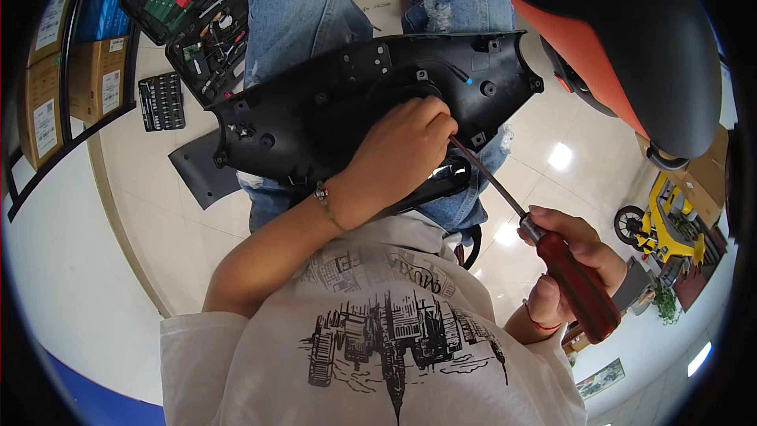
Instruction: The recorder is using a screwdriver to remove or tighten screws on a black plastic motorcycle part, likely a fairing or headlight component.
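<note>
A large black plastic panel (331,102), its ribbed inner side up, lies across my lap on my jeans. My left hand (406,150) rests on the middle of the panel with its fingers curled down, gripping it beside the screwdriver's tip. My right hand (572,256) is closed around the red handle of a screwdriver (579,284). The screwdriver's thin metal shaft (485,177) slants up and left, and its tip meets the panel right at my left fingers. What lies under those fingers is hidden.
Two open black tool cases (201,8) and a socket rack (162,101) lie on the tiled floor at upper left, by cardboard boxes (95,79) on a shelf. Another black panel piece (197,173) lies under my knee. An orange-and-black scooter (623,39) looms at upper right.
</note>
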{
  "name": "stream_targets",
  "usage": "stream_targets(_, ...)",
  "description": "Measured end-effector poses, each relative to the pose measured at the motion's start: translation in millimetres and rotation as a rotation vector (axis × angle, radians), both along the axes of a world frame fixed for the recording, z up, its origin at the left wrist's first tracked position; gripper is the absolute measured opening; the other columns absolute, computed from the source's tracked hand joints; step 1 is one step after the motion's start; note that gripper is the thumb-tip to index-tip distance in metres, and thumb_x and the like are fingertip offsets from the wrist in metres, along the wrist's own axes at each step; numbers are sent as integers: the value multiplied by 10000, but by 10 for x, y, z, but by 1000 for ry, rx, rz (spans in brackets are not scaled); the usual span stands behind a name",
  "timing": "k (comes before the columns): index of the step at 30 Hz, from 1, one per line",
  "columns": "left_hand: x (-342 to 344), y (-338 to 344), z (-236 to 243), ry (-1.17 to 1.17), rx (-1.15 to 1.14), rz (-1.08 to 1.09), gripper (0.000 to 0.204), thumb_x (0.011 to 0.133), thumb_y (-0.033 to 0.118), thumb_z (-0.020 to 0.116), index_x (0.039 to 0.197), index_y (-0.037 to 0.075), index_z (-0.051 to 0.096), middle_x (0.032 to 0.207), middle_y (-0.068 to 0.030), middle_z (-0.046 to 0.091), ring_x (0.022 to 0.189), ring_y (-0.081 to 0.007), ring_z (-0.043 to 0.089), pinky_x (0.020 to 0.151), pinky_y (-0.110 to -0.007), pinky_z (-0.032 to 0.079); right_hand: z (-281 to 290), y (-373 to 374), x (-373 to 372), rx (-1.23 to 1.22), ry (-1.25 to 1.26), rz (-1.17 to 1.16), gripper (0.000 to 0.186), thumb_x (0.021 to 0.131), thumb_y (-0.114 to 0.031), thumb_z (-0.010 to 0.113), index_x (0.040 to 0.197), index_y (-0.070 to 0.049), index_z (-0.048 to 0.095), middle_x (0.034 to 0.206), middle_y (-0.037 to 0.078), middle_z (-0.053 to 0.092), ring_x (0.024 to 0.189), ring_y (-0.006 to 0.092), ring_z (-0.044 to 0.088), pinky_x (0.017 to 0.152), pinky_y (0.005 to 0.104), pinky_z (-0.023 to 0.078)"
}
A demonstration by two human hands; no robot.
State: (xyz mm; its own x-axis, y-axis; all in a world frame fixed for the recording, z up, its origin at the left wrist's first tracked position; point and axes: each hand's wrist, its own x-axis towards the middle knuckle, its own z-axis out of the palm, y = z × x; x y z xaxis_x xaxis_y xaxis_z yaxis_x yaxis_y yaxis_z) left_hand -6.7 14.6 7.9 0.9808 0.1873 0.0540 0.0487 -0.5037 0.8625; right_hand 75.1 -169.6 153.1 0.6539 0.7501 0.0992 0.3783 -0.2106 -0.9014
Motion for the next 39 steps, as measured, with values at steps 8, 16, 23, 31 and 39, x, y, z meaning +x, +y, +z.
stream_targets(8, -258, 56, 484, 141, -215, 87, 194, 891, 122, 682, 1047, 26, 621, 959, -99, 606, 737, -209, 628, 670, -322, 522, 26, -55, -17, 33, -54, 6, 610, 690, -218, 929, 1057, -60, 469, 1084, 272, 645, 775, 260, 690, 572, 276, 559)
stream_targets(16, -247, -352, 791, 707, -2226, -16, 384, 1060, 328, 491, 1231, -5, 581, 714, 4, 546, 518, -63, 453, 468, -215, 332, 95, -42, -67, -56, -164, 25, 650, 638, -270, 952, 1013, -53, 467, 1024, 233, 637, 715, 239, 651, 550, 279, 509)
stream_targets(23, -136, -455, 747, 521, -2279, 59, 277, 1050, 292, 522, 1103, 29, 590, 652, 27, 517, 449, -33, 325, 431, -218, 254, 233, 25, -33, -191, -207, 5, 759, 612, -269, 965, 1158, -28, 497, 1025, 211, 624, 744, 236, 658, 579, 267, 530)
stream_targets(31, -80, -505, 799, 516, -2270, 141, 254, 1022, 304, 583, 878, 95, 565, 606, 50, 472, 435, -25, 297, 429, -225, 214, 850, -91, 304, -181, -308, 401, 397, 698, -83, 868, 1018, -106, 634, 974, 183, 689, 587, 202, 641, 449, 246, 477)
stream_targets(39, -93, -537, 767, 405, -2346, 164, 278, 1033, 310, 529, 1049, 49, 623, 661, 51, 460, 479, -39, 317, 460, -225, 231, 884, 163, 263, -344, -745, 339, 316, 831, -287, 807, 935, -66, 607, 749, 85, 653, 509, 157, 573, 447, 262, 408)
